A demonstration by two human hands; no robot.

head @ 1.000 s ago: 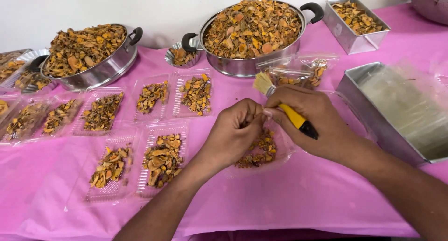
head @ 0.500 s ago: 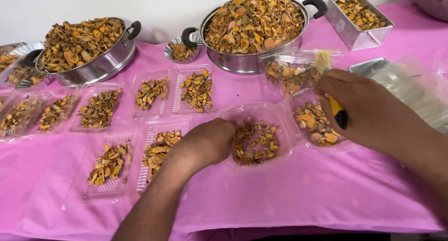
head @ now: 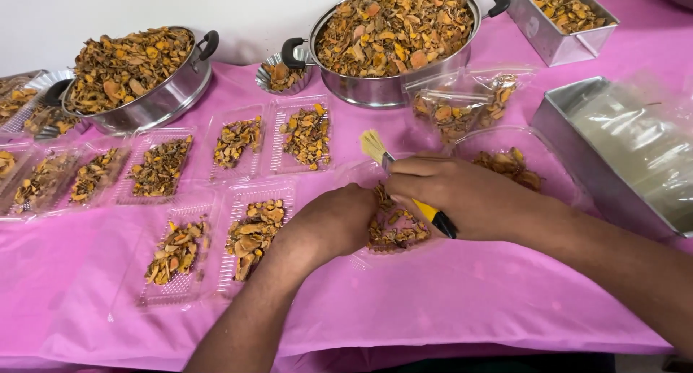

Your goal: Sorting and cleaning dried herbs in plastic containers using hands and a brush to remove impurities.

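Trays (head: 249, 232) left of our hands sit filled; our left hand (head: 333, 221) grips the open one (head: 393, 228), our right (head: 462, 200) clasps a brush (head: 408, 189).

Counter (head: 447, 301) covered edge to edge in pink cloth. Upper left: steel pot (head: 155, 102) heaped with dried orange-brown chips. Upper centre: larger steel pot (head: 382, 88), likewise full, small fluted tin (head: 278, 80) touching its left handle. Upper right: rectangular metal tin (head: 552, 41) of chips. Right edge: metal tray (head: 577, 149) holding clear film. Left to centre: clear plastic trays (head: 249, 138) in rows, each with chips. Filled clear bags (head: 462, 109) below the larger pot.
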